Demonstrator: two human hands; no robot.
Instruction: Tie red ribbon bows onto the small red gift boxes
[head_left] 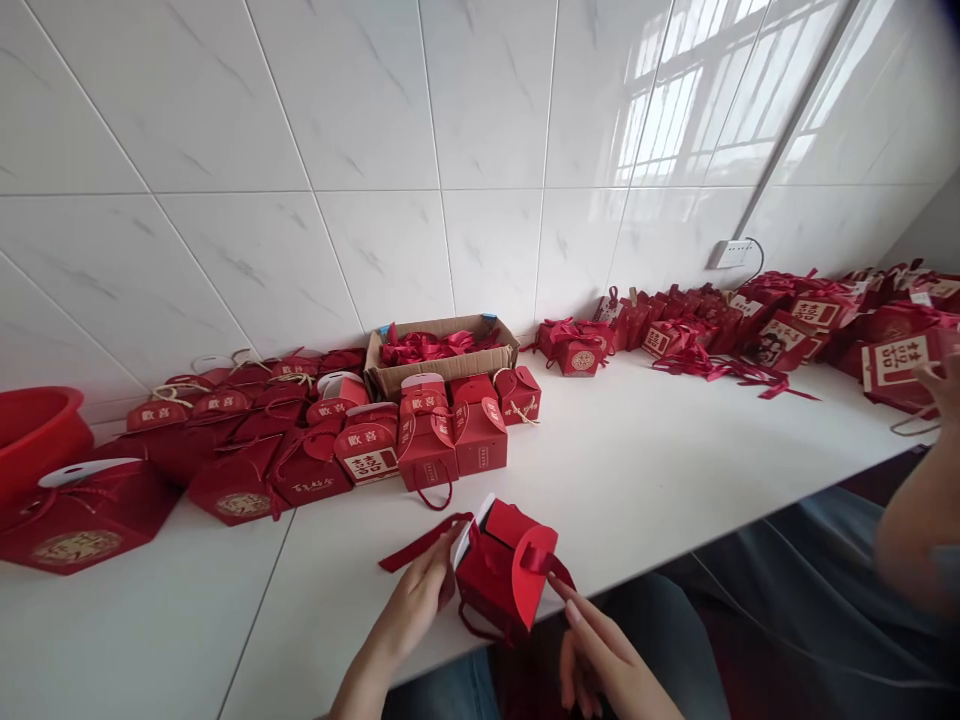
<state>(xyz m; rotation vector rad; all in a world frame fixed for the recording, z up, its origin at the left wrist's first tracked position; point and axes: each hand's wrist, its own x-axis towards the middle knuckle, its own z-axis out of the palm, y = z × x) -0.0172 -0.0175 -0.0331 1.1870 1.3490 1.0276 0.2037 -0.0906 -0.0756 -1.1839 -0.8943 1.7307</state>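
Observation:
A small red gift box with a curved flap and a red ribbon sits tilted at the near edge of the white table. My left hand grips the box's left side, fingers pressed against it beside a loose ribbon end. My right hand is at the box's right side, its fingers pinching the ribbon by the flap.
Several red gift boxes crowd the table's left and back, with a cardboard box of red ribbons behind them. A red basin stands far left. More red boxes lie at right, where another person's arm reaches in.

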